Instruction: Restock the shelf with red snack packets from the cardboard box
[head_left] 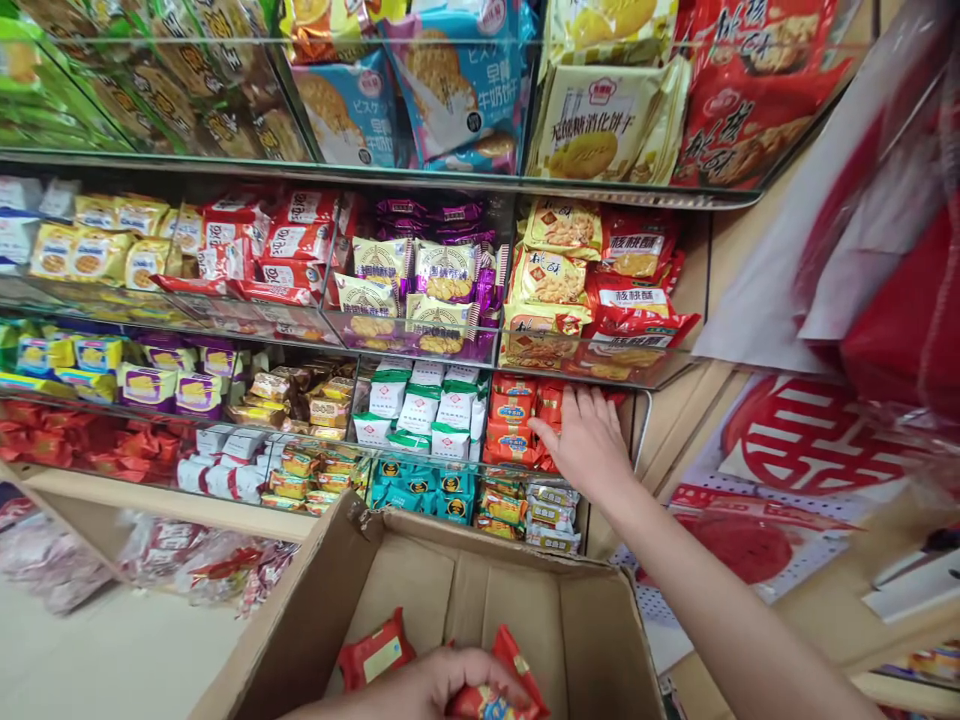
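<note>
Low in the view, my left hand (450, 672) is closed around a red snack packet (514, 655) inside an open cardboard box (600, 620). Another red packet (377, 652) with a pale label lies on the box floor beside that hand. My right hand (589, 440) reaches over the box to a lower shelf, its fingers outstretched on red packets in the right-hand compartment. Left of these fingers stand stacked red packets (511, 425) of a similar colour. What lies under the right palm is hidden.
Glass-fronted shelves hold wrapped biscuits in rows, with white-and-green packets (418, 410) left of my right hand. A glass shelf edge (600, 365) runs just above that hand. Plastic-wrapped red decorations (817, 435) hang at right. Bagged goods (187, 555) lie below the shelves at left.
</note>
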